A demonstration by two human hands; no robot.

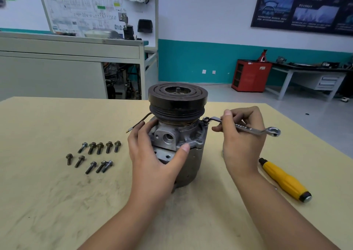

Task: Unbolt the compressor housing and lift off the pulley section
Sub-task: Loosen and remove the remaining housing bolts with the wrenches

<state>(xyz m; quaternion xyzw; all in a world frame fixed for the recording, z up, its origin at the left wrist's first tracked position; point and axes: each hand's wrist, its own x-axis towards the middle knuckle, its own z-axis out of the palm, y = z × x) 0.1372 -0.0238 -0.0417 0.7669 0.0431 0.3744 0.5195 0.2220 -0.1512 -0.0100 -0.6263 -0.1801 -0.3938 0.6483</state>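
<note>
A grey compressor housing (193, 160) stands upright on the table, with a dark grooved pulley (177, 100) on top. My left hand (152, 158) grips the housing from the front left, thumb on the flange. My right hand (242, 135) holds a double-ended ring spanner (246, 128) by its shaft. The spanner's left ring sits over a bolt on the housing flange just under the pulley's right edge. A thin brown wire (139, 123) sticks out to the left of the housing.
Several loose bolts (93, 155) lie in two rows on the yellow-beige table (47, 192), left of the housing. A yellow-handled screwdriver (284, 179) lies to the right. Beyond the table stand a grey training bench, a red cabinet and a workbench.
</note>
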